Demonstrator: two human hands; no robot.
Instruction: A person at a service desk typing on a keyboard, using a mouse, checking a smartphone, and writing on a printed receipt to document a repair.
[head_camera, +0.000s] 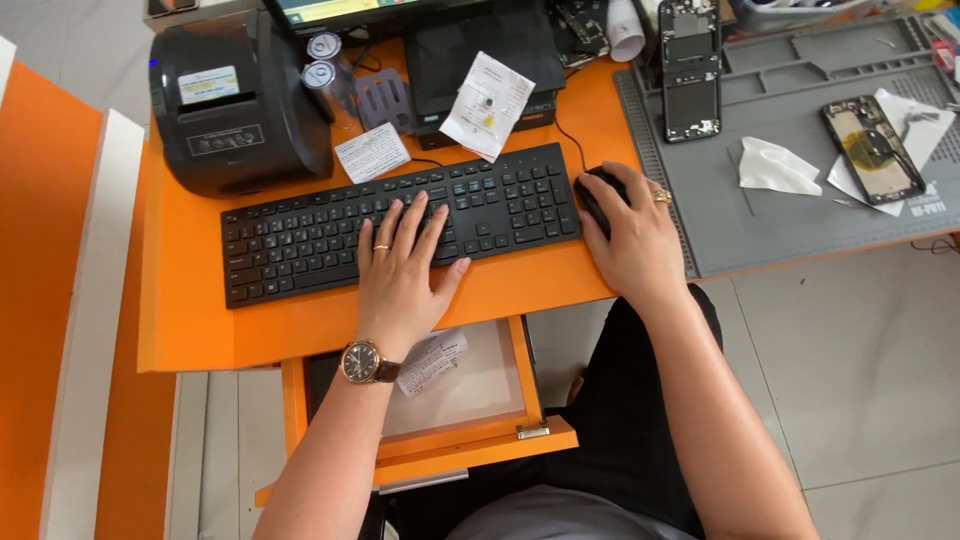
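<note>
On the orange counter (200, 330), the left hand (400, 265) lay open, fingers spread on the black keyboard (300, 235); the right hand (632, 235) cupped the black mouse (592, 195). Data entry appeared underway, completion undeterminable.

The orange desk (200, 330) was crowded at the back: a black printer (240, 100) stood at the left corner, with papers and a monitor base behind the black keyboard (400, 220). Bare desk lay open along the front edge, left of the left hand (400, 275). The right hand (630, 235) covered the mouse (592, 195). On the grey mat (800, 230), 2 opened phones and tissues left open room at the front. The open drawer (450, 400) jutted out below, probably blocking passage there.
</note>
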